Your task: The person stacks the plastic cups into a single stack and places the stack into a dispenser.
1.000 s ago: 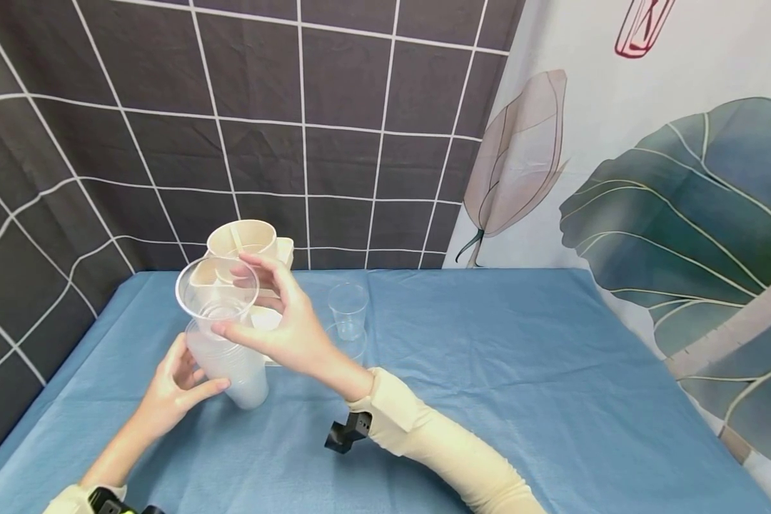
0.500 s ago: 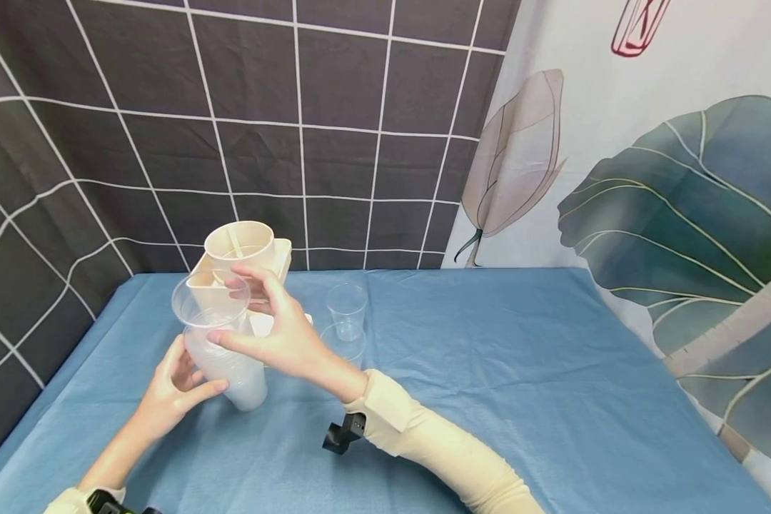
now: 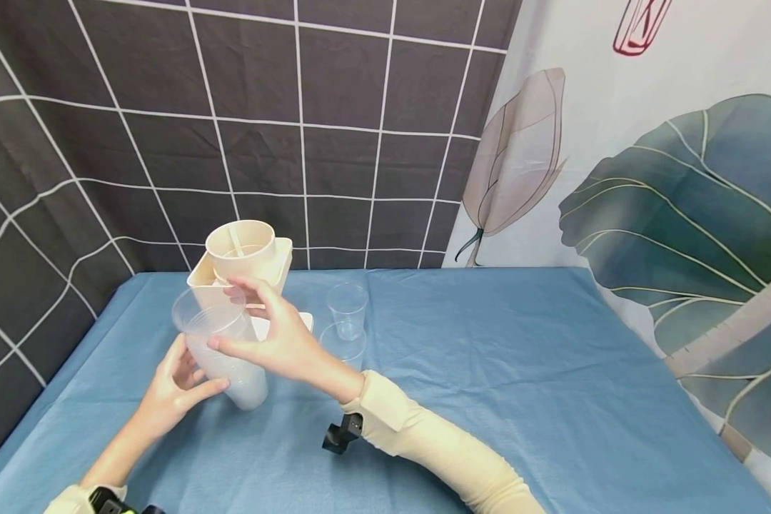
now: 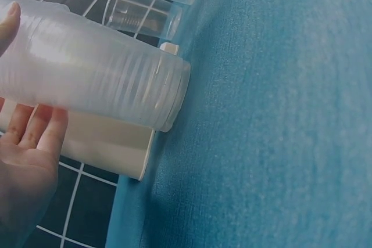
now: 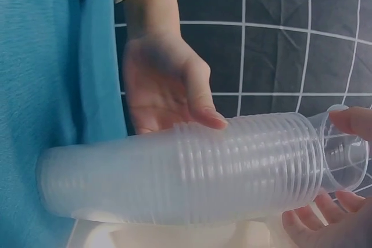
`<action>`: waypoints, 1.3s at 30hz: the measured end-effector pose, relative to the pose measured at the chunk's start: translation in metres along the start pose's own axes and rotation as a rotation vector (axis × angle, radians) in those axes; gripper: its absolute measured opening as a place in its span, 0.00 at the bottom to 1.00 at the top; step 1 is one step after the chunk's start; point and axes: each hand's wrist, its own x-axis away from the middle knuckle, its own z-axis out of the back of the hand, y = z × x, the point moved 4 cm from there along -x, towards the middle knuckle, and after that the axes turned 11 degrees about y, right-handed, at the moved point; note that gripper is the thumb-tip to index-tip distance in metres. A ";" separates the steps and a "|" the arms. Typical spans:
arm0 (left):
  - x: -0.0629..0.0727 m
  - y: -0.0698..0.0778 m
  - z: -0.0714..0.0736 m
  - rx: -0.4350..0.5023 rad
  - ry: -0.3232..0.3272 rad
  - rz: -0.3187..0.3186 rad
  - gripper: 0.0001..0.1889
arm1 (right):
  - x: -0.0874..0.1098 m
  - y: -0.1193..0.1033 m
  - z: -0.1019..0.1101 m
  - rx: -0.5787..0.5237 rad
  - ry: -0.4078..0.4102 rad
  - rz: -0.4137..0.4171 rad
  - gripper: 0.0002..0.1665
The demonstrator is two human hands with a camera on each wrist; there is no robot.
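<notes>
A stack of nested clear plastic cups [image 3: 238, 375] stands a little tilted on the blue cloth. My left hand [image 3: 172, 392] grips the stack's side, thumb and fingers around it. At the top, my right hand [image 3: 276, 339] holds a single clear plastic cup [image 5: 344, 158] near its rim, thumb on one side and fingers on the other. That cup's base is inside the stack's mouth, while its rim stands above the other rims. The right wrist view shows the closely spaced rims of the stack, with the left thumb lying on its side.
Behind the stack stands a cream holder [image 3: 283, 260] with a round cream cup [image 3: 240, 243] on it. A white flat piece [image 3: 306, 321] shows beside my right hand. Two clear cups [image 3: 348, 307] sit right of the hands. A dark grid-patterned cloth hangs behind the table.
My right hand has moved down with the top cup, which sits deeper in the stack now. The left hand has stayed in place around the stack.
</notes>
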 end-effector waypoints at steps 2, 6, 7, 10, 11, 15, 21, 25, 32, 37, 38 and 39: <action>0.000 0.000 0.000 -0.011 0.002 0.005 0.46 | 0.000 0.001 -0.001 0.017 0.000 0.003 0.41; 0.000 0.000 0.000 -0.031 0.000 0.013 0.46 | 0.002 0.005 -0.002 0.064 -0.002 0.004 0.41; 0.000 0.000 0.000 -0.033 0.000 0.014 0.46 | 0.003 0.006 -0.003 0.074 -0.005 0.006 0.41; 0.000 0.000 0.000 -0.035 -0.001 0.016 0.46 | 0.005 0.009 -0.004 0.088 -0.014 0.002 0.41; 0.000 0.000 0.000 -0.032 -0.002 0.016 0.46 | 0.005 0.010 -0.005 0.092 -0.016 0.000 0.41; -0.001 -0.001 0.000 -0.019 -0.005 0.011 0.46 | 0.006 0.012 -0.005 0.112 -0.022 -0.004 0.41; -0.001 -0.001 0.001 -0.009 -0.013 0.006 0.45 | 0.006 0.013 -0.005 0.133 -0.037 -0.011 0.41; 0.000 -0.001 0.001 -0.026 -0.011 0.016 0.46 | 0.007 0.013 -0.005 0.130 -0.045 -0.022 0.40; 0.001 -0.001 0.001 -0.039 -0.004 0.022 0.46 | 0.008 0.015 -0.004 0.109 -0.050 -0.057 0.39; 0.001 -0.001 0.001 -0.018 -0.003 0.010 0.46 | 0.007 0.017 -0.004 0.092 -0.058 -0.088 0.39; 0.001 -0.001 0.000 -0.013 -0.003 0.008 0.46 | 0.007 0.017 -0.004 0.092 -0.059 -0.091 0.39; 0.001 -0.001 0.000 -0.009 -0.004 0.006 0.46 | 0.007 0.017 -0.004 0.092 -0.061 -0.093 0.39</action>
